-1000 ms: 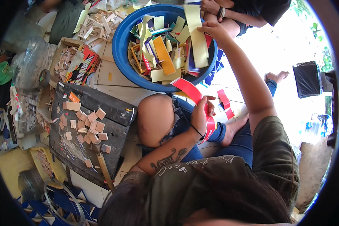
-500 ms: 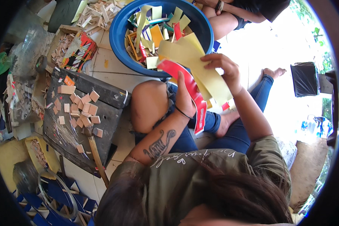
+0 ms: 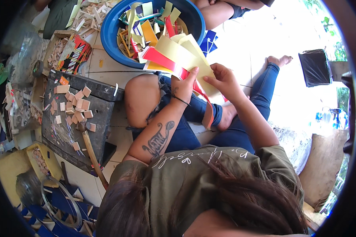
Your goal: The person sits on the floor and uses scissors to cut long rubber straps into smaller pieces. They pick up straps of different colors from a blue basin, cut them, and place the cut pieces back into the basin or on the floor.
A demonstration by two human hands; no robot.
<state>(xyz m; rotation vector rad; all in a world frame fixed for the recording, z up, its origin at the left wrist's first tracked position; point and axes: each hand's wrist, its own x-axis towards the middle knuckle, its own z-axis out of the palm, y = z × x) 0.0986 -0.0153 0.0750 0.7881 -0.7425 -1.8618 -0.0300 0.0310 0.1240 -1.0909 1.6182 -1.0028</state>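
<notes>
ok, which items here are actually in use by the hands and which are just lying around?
In use:
left hand and right hand, both gripping the yellow and red strips
blue tub of mixed strips, right beside them

Lying about:
dark board with small wooden squares
hammer
black bag

- Left hand (image 3: 184,83) grips a sheaf of yellow and red strips (image 3: 177,56) over the lap.
- Right hand (image 3: 224,77) pinches a yellow sheet's edge, just beside the left.
- Blue basin (image 3: 110,37) ahead brims with coloured strips.
- Dark board (image 3: 101,114) at left carries small wooden tiles (image 3: 78,108); a hammer (image 3: 89,147) lies on it.
</notes>
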